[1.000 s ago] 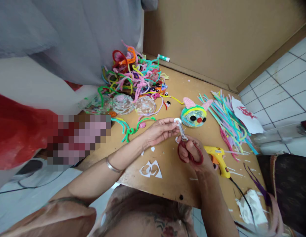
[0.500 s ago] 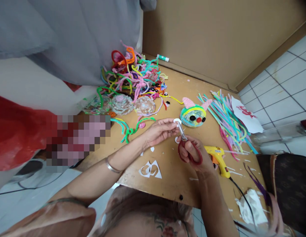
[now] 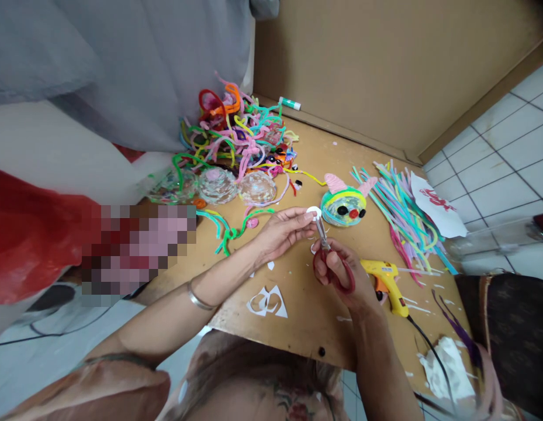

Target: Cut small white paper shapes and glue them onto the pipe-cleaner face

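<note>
Between the fingertips of my left hand (image 3: 289, 232) is a small round piece of white paper (image 3: 314, 211). My right hand (image 3: 343, 273) is closed round the red handles of a pair of scissors (image 3: 322, 231), whose blades point up at the paper's lower edge. Just behind the paper sits a craft animal head (image 3: 343, 207) with pink ears, black eyes and a red nose. Paper offcuts (image 3: 266, 301) with round holes lie on the table below my left forearm.
To the right lie a yellow glue gun (image 3: 387, 280), a bundle of pipe cleaners (image 3: 407, 216) and a brown bag (image 3: 512, 339). A tangled pile of pipe cleaners (image 3: 245, 134) and several clear domes (image 3: 256, 188) fill the back left. A glue stick (image 3: 289, 103) rests by the cardboard wall.
The scissors' handles have come closer together and moved slightly left. The white paper piece has turned a little, showing more of its face. My left hand stays almost in place.
</note>
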`<state>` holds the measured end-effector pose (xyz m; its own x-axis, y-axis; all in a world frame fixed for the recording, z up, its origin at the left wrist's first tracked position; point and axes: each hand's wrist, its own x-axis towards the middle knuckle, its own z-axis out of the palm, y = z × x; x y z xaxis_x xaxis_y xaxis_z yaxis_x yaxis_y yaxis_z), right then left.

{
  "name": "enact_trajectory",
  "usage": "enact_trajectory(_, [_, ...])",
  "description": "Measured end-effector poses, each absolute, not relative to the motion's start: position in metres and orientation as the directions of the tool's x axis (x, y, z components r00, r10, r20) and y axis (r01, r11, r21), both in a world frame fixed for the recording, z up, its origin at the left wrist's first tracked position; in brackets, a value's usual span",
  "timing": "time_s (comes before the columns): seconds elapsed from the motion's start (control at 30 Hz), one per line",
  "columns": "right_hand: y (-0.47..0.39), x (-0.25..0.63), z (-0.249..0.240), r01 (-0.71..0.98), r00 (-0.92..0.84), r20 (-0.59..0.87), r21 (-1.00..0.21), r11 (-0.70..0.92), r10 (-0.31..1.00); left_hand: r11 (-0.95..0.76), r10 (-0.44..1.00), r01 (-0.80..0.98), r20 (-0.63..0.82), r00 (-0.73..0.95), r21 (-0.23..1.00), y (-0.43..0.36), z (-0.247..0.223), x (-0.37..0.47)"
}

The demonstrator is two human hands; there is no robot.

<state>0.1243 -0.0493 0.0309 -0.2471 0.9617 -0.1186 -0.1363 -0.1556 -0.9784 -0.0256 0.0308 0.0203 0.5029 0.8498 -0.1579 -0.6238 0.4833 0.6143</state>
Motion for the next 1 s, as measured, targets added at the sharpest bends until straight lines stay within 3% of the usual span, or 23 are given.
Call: enact_trajectory(1.0, [-0.0492,0.1242,0.0298,-0.134,-0.178,-0.096,-0.984,-0.121,0.979,0.479,0.845,-0.612,-0.142,0.515,0.63,0.0249,0.02,-0.0224])
